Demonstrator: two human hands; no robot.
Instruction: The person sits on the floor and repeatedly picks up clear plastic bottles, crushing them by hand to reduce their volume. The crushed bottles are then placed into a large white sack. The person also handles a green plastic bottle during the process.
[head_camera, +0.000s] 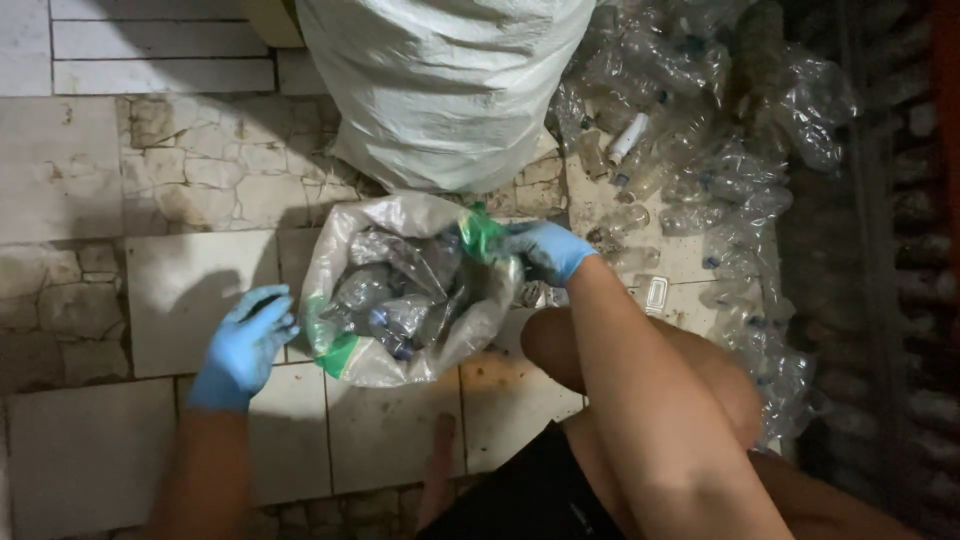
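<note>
An open white woven sack (345, 250) with green trim stands on the tiled floor in front of me, filled with crushed clear plastic bottles (400, 290). My right hand (545, 250), in a blue glove, grips the sack's rim at its far right, by a green patch. My left hand (245, 340), also in a blue glove, hovers just left of the sack with its fingers apart, holding nothing.
A large full white sack (440, 80) stands behind the open one. A heap of loose clear plastic bottles (700, 150) spreads along the right, beside a dark grille (880, 250). My bent knee (640, 350) is at the lower right.
</note>
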